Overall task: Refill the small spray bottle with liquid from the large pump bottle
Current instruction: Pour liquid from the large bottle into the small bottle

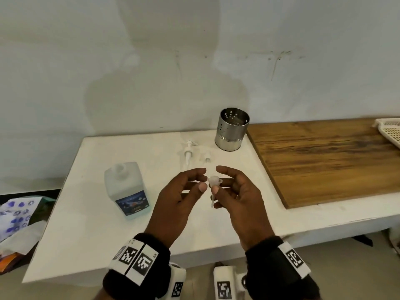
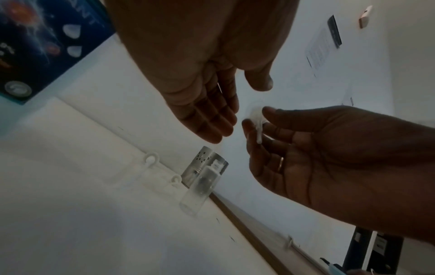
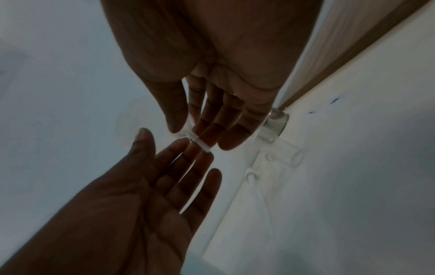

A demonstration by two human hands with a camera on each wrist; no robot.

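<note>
**Item: refill job, status early-to-mid, prep stage.**

- Large pump bottle [image 1: 125,187]: standing upright on the white table [image 1: 86,234], left of the hands. Neck is showing open, pump off. Liquid level can't be read through the frosted body.
- Pump head [image 1: 187,153]: lying flat on the table behind the hands, dip tube pointing toward the person. Removal looks done.
- Small pale part [image 1: 207,158] just beside the pump head: prob. the spray top, too small to confirm.
- Small spray bottle [image 2: 200,189]: standing on the table in front of the steel holder [image 1: 232,132], clear-bodied, seen only in the left wrist view. Whether its neck is open, and how full it is, can't be told.
- Funnel [image 1: 213,183]: small, white, stem pointing down, being held in the air above the table, not yet seated in any bottle.
- Right hand [image 1: 236,191]: pinching the funnel between thumb and forefinger, other fingers loosely spread.
- Left hand [image 1: 179,195]: relaxed and holding nothing, thumb tip hovering right next to the funnel rim; contact unclear.
- Wooden board [image 1: 324,161]: lying to the right, not in use.

**Remaining, by my reading:** seating the funnel in the small bottle, pouring from the large one, refitting both tops. No pouring is showing yet.
</note>
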